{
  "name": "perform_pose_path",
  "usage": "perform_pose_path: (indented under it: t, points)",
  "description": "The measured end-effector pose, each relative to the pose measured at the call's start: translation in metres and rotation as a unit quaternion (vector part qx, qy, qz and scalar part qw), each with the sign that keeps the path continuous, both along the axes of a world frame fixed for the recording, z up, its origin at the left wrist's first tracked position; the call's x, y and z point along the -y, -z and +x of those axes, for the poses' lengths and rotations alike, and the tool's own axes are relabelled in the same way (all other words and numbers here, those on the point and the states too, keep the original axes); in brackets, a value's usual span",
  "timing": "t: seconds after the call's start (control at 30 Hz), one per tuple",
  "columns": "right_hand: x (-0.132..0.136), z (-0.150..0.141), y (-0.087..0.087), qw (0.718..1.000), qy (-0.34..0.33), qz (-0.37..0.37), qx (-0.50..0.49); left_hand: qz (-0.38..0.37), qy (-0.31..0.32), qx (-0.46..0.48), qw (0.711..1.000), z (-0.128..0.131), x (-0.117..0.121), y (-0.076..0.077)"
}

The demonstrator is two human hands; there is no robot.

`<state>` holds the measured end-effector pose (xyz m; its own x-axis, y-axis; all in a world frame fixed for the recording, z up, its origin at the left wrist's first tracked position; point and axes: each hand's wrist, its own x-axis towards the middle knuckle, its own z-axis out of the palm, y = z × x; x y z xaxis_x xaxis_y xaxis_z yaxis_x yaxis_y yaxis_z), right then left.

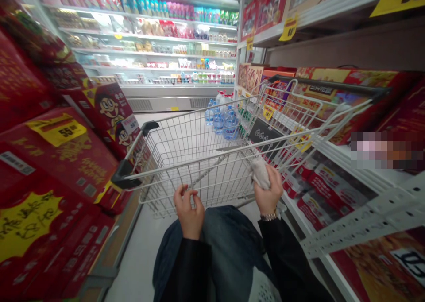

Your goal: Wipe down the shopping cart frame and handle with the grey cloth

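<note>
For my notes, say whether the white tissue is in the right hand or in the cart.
In the right hand: the tissue is bunched in its curled fingers.

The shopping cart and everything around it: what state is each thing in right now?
Left hand: fingers loosely curled, nothing visible in them.
Right hand: closed around a crumpled white tissue.
Crumpled white tissue: bunched, sticking out above the right hand.
Wire shopping cart: upright in the aisle.
Bottled water: capped, standing together.
Refrigerated display case: lit, shelves stocked.
Red gift boxes: stacked.
</note>
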<state>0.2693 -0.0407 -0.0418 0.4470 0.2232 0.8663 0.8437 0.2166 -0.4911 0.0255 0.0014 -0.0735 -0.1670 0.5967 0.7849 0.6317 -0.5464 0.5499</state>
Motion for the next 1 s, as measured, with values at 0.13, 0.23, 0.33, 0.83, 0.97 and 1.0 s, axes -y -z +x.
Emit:
perform_pose_path:
  t: [0.13, 0.23, 0.33, 0.83, 0.97, 1.0]
  points:
    - [-0.004, 0.02, -0.009, 0.995, 0.065, 0.07, -0.016, -0.009, 0.008, 0.011, 1.0, 0.0, 0.003, 0.001]
    - [-0.007, 0.014, -0.006, 0.995, 0.065, 0.073, -0.022, -0.016, 0.016, 0.021, 1.0, 0.0, 0.005, 0.001]
    - [-0.007, -0.004, 0.008, 1.0, 0.006, 0.009, 0.016, -0.021, 0.034, 0.028, 0.999, -0.004, 0.006, -0.001]
    - [-0.004, 0.027, -0.005, 0.998, 0.009, -0.01, 0.061, -0.12, 0.169, 0.011, 0.978, -0.036, 0.016, -0.006]
    - [-0.001, 0.022, 0.005, 0.997, 0.004, -0.016, 0.07, -0.119, 0.172, 0.019, 0.978, -0.036, 0.016, -0.006]
    - [-0.001, 0.023, 0.006, 0.998, 0.008, -0.006, 0.062, -0.12, 0.173, 0.019, 0.977, -0.036, 0.016, -0.006]
